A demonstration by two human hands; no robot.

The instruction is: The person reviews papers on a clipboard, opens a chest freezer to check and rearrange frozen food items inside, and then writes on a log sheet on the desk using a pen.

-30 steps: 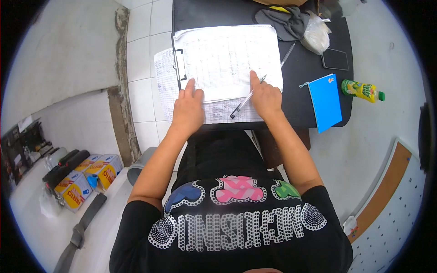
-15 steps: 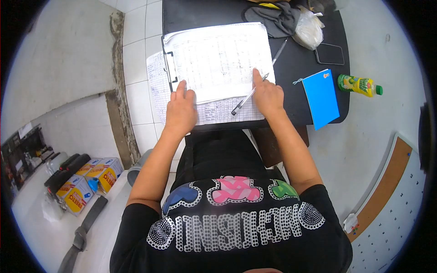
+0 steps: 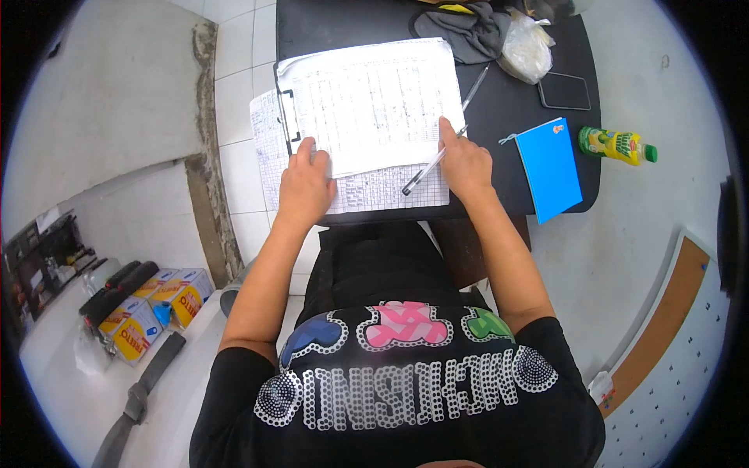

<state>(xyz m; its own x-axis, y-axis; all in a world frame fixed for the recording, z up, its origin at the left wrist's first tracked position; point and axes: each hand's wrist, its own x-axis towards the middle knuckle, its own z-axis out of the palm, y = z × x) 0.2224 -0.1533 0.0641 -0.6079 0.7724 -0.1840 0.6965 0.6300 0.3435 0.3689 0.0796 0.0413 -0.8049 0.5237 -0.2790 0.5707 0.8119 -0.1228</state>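
Printed sheets (image 3: 374, 101) lie on a clipboard (image 3: 286, 117) on the black table. Larger gridded papers (image 3: 374, 191) stick out beneath it. My left hand (image 3: 306, 186) rests at the lower left of the sheets, palm down, fingers somewhat apart, holding nothing. At the right edge of the sheets, my right hand (image 3: 468, 165) has its index finger extended onto the paper. A clear pen with a black end (image 3: 421, 176) is held in that hand, slanting under the fingers.
A second pen (image 3: 475, 87), a blue notebook (image 3: 550, 170), a phone (image 3: 564, 91), a plastic bag (image 3: 527, 48) and a grey cloth item (image 3: 468, 33) lie on the table. A green-capped bottle (image 3: 616, 146) is at the right. Yellow boxes (image 3: 131, 329) stand at lower left.
The table and papers have shifted left in view. My right hand, with the pen, has slid right across the sheet to its edge. My left hand has moved slightly left with the papers.
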